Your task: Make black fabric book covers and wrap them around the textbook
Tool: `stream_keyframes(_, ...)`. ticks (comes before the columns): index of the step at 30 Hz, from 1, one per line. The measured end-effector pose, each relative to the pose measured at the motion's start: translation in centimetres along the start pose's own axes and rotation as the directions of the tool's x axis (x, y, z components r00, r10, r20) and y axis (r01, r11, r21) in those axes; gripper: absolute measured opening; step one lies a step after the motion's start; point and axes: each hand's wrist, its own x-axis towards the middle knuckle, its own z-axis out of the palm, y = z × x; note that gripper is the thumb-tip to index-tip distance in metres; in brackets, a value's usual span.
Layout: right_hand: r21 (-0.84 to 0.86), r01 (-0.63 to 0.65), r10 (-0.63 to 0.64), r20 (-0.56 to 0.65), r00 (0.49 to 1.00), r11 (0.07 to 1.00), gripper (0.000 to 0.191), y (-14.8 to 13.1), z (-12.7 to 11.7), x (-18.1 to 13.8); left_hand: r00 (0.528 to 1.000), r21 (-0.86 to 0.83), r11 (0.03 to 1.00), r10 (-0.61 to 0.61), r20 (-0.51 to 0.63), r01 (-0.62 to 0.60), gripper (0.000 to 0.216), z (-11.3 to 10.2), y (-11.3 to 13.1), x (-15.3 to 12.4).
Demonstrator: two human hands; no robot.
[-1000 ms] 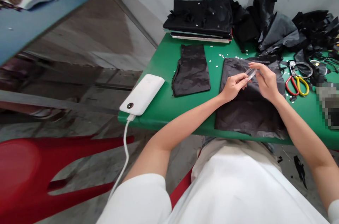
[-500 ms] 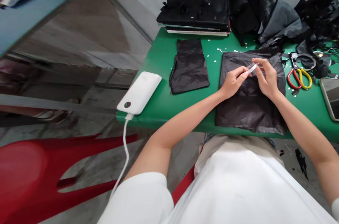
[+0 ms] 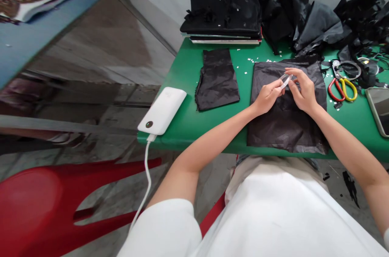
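At far left, a red chair [image 3: 28,198] stands below a blue table [image 3: 63,22]. Next, a power bank [image 3: 165,107] lies at the corner of the green table [image 3: 188,125], its white cable [image 3: 147,165] hanging over the edge. A small black piece [image 3: 217,80] lies flat between it and the left hand [image 3: 267,97]. That hand is mostly closed, pinching the pale strip [image 3: 285,82] between thumb and fingers. The strip is tilted above a larger black sheet [image 3: 284,129]. The right hand [image 3: 304,91] is half open, fingers curved, tips at the strip's upper end; whether they grip or only touch it, I cannot tell. Just right of the sheet lie scissors [image 3: 340,80], then a phone [image 3: 379,107].
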Motion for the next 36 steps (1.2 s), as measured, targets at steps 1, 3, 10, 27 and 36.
stream_keyframes(1,0.005,0.006,-0.006,-0.003,1.000,1.000,0.032,0.0,0.0,0.0,1.000,-0.022,1.000,-0.002,0.007,0.002,0.034,0.0,0.0,0.0)
stream_keyframes(3,0.013,0.013,-0.013,-0.007,1.000,1.000,0.030,0.0,0.0,0.0,1.000,-0.060,0.998,-0.002,0.009,0.002,0.033,0.0,0.2,0.0)
stream_keyframes(10,0.009,-0.014,0.014,0.003,1.000,1.000,0.032,0.3,0.1,-0.1,1.000,-0.088,0.996,0.013,0.005,-0.012,0.024,0.0,0.7,0.0)
stream_keyframes(27,-0.109,-0.228,0.230,0.002,0.973,0.968,0.041,1.8,-1.4,0.7,0.969,0.001,0.974,0.225,-0.102,-0.226,0.029,0.0,-0.7,-0.1)
stream_keyframes(36,-0.658,-0.694,0.727,-0.320,0.608,0.291,0.056,3.9,-8.6,0.1,0.990,-0.086,0.989,0.118,-0.073,-0.124,0.019,0.0,0.5,-0.1)
